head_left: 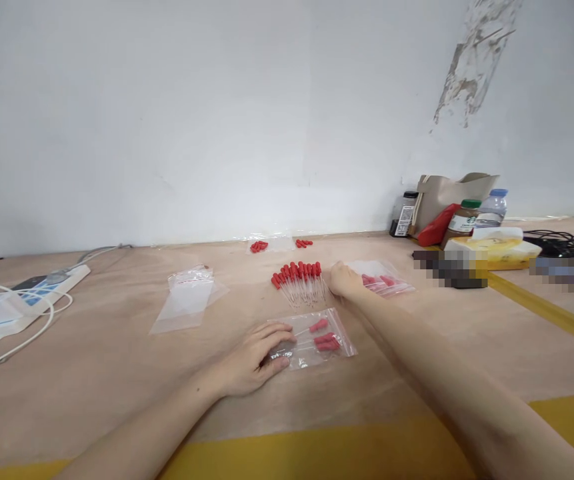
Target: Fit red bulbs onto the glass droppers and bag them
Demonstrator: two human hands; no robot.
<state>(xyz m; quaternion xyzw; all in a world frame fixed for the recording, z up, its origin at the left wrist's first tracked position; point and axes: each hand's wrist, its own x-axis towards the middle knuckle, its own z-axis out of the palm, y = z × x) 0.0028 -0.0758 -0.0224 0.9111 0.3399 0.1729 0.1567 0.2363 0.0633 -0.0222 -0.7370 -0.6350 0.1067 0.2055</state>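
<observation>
A clear zip bag (299, 360) lies flat on the table before me, with a few red-bulbed droppers (327, 341) inside. My left hand (254, 360) rests on the bag's left end, fingers and thumb spread apart. Beyond the bag, several glass droppers (299, 273) lie fanned out, red bulbs pointing away. At their right edge is my right hand (345, 280), its fingers curled closed; what they hold, if anything, is hidden. Just right of that hand lies another zip bag (401, 285) containing red-bulbed droppers, partly covered by my wrist.
Flat zip bags (184, 307) lie to the left. Loose red bulbs (259, 247) sit by the wall. A power strip (57, 290) with white cables is far left. A tissue pack (491, 250), bottles (404, 215) and a grey bag (437, 197) stand at the right.
</observation>
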